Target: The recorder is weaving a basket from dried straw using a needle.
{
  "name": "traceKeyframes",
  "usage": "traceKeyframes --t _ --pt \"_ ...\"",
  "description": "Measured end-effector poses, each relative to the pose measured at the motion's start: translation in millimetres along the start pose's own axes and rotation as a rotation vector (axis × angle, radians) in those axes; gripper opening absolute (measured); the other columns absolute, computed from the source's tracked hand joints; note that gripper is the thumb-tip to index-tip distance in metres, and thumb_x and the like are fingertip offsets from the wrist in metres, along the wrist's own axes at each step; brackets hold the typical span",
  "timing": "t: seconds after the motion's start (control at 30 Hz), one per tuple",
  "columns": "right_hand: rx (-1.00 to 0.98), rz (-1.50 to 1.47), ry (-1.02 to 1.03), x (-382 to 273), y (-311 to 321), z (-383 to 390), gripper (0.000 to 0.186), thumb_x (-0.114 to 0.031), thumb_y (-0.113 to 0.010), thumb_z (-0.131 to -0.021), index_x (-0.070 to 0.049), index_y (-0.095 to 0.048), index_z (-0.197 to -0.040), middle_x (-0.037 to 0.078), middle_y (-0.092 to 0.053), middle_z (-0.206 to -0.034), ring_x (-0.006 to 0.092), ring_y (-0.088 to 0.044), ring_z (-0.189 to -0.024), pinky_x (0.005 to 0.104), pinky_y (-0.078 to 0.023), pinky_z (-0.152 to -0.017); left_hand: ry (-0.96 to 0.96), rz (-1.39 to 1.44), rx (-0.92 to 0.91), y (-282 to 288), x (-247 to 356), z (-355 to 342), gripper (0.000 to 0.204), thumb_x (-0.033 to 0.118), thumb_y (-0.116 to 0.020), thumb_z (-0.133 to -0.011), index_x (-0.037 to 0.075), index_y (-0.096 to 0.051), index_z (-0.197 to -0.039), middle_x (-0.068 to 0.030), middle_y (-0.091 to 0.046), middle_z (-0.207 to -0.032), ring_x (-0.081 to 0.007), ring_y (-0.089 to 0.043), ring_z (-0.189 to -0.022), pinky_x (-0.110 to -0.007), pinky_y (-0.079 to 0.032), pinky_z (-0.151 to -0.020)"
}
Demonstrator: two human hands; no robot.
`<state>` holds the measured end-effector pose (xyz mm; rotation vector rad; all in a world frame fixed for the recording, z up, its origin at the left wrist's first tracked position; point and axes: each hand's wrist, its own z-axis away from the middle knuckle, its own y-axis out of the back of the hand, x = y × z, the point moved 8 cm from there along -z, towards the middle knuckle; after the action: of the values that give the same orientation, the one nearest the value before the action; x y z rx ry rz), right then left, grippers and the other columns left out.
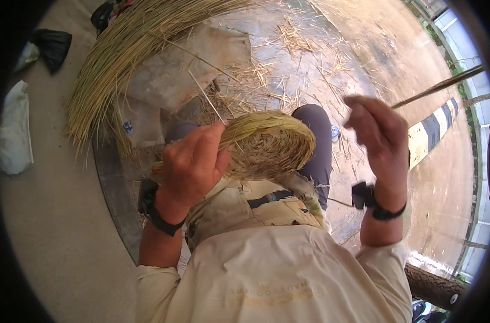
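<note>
A round coiled straw basket (272,145) rests at an angle in my lap, on a worn pale cloth apron (272,207) with a dark strip. My left hand (196,161) is closed on its left rim, where a thin pale stalk or stick (204,94) rises from the fingers toward the upper left. My right hand (377,134) is raised to the right of the basket, apart from it, with bent fingers smeared by motion; I cannot tell whether anything is between them.
Long straw (121,64) lies at upper left on a worn sheet (185,70), with loose scraps (293,37). Bags (18,129) are at far left. A striped barrier (433,132), thin pole (444,83) and log (433,288) are on the right.
</note>
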<state>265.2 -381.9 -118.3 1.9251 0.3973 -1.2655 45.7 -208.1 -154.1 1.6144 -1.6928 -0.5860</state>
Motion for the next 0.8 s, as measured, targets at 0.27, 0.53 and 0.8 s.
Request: traceKeyframes --t 0.27,0.53,0.8 --pt "-0.574 0.261 0.33 -34.5 -147.9 -39.7 0.017 -0.016 -0.067 -0.096 -0.001 -0.073 -0.1 0.014 -0.061 -0.071 0.0131 -0.061 -0.065 0.0332 -0.05 -0.062 -0.095 -0.038 -0.183 -2.1 30.2 -8.2 0.034 0.012 -0.075 -0.078 0.002 -0.065 -0.109 -0.0096 -0.062 -0.084 -0.0263 -0.066 -0.067 -0.038 -0.055 -0.059" --pt "-0.296 -0.232 -0.02 -17.7 -127.7 -69.2 0.025 -0.022 -0.067 -0.096 0.002 -0.073 -0.093 0.01 -0.066 -0.068 0.0144 -0.059 -0.061 0.0342 -0.052 -0.061 -0.052 0.033 -0.295 -4.3 24.2 3.2 0.04 0.009 -0.077 -0.074 0.0 -0.066 -0.112 -0.011 -0.065 -0.082 -0.0297 -0.068 -0.07 -0.04 -0.055 -0.059" --pt "-0.325 -1.193 -0.305 -27.2 -139.8 -33.0 0.032 -0.022 -0.059 -0.106 -0.002 -0.06 -0.13 0.002 -0.068 -0.086 0.0145 -0.062 -0.066 0.0296 -0.051 -0.062 -0.029 0.066 -0.408 18.9 9.5 -4.4 0.036 0.012 -0.079 -0.077 0.004 -0.066 -0.109 -0.0144 -0.068 -0.083 -0.032 -0.069 -0.069 -0.041 -0.054 -0.058"
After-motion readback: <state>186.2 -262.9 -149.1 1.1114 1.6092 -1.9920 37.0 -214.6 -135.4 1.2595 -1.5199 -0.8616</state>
